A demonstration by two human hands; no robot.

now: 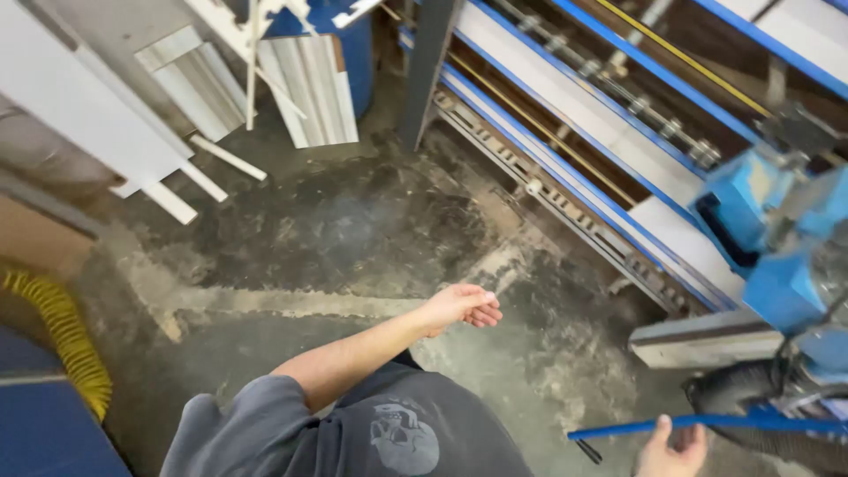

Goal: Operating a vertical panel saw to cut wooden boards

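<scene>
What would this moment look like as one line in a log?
left hand: empty, held out over dusty floor | right hand: gripping blue bar | blue machine at right

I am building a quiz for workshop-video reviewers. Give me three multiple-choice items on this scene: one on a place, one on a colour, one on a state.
1. Where does the corrugated yellow flexible hose lie?
A. at the left edge of the view
B. on the blue machine
C. in the right hand

2. What colour is the thin straight rod that the right hand grips?
A. red
B. blue
C. white

3. How is the left hand?
A. closed around a white board
B. flat on the floor
C. empty, held out over the dusty concrete floor

Answers:
1 A: the hose curves down along the left side, beside a dark blue surface.
2 B: the rod runs blue from the fingers toward the blue machine at the right.
3 C: its fingers curl loosely with nothing in them, above the floor.
</scene>
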